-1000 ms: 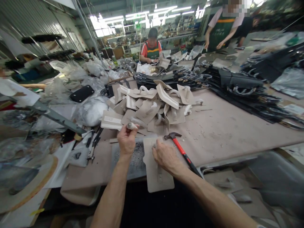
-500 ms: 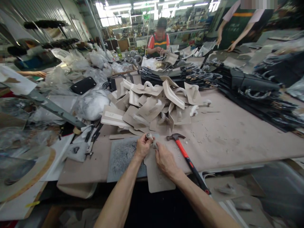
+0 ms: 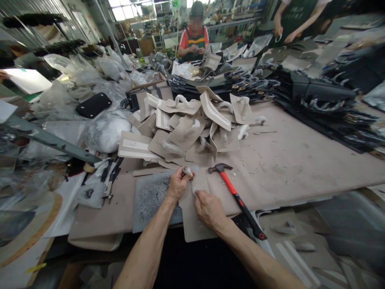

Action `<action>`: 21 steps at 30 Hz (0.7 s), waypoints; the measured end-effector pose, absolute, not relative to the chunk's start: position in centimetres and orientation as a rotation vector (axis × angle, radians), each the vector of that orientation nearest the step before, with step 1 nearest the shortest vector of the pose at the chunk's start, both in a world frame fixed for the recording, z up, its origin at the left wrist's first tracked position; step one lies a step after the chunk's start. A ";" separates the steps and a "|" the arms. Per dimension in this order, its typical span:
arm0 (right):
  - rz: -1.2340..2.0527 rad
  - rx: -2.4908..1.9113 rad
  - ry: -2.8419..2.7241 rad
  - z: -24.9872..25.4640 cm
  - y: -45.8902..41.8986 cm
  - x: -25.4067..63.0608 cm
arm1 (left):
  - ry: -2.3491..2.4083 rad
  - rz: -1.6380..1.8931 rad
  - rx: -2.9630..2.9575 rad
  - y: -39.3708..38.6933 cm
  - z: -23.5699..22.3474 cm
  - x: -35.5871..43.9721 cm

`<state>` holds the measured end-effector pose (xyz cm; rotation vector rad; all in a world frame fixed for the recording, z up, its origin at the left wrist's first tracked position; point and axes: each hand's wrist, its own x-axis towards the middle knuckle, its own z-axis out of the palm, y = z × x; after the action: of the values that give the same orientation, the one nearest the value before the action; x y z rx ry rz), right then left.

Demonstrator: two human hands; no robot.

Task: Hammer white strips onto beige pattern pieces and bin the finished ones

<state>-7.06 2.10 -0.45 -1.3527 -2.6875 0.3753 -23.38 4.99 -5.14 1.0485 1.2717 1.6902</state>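
My left hand (image 3: 177,185) is closed around a small whitish cylinder (image 3: 187,171), its round end upward; I cannot make out its exact kind. Under both hands lies a flat beige panel (image 3: 194,230), with its near end hanging past the table edge. The fingers of my right hand (image 3: 211,209) are closed on a plastic-wrapped handle (image 3: 195,188) on that panel. A claw hammer (image 3: 230,182) with a red and black grip rests right of my right hand. To the left, a worn grey slab (image 3: 152,196) sits partly under the panel.
Beyond my hands is a heap of beige panels with wrapped handles (image 3: 189,132). Stacked black bag pieces (image 3: 319,96) line the back right. Plastic bags (image 3: 105,128) and a metal bar (image 3: 51,136) are at left. A person (image 3: 194,38) works across the table; another stands far right.
My right hand has drawn back slightly toward me, leaving more of the wrapped handle showing between the hands. My left hand keeps its hold on the cylinder. The whole view has tilted down somewhat.
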 end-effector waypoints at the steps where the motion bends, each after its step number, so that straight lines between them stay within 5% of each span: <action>1: 0.380 -1.358 -2.682 -0.5 2.1 -7.0 | 1.278 1.681 1.060 4.9 -5.1 -23.4; 16: 0.644 -1.160 -2.448 0.8 3.1 -4.9 | 1.396 1.554 1.375 4.3 -4.3 -23.4; 21: 0.066 -1.484 -2.317 1.0 6.5 1.0 | 1.430 1.494 1.491 4.3 -4.1 -23.7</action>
<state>1.00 6.51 1.00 -1.4844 -2.3172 0.0661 -23.68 4.31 -4.15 1.4915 1.4302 1.4937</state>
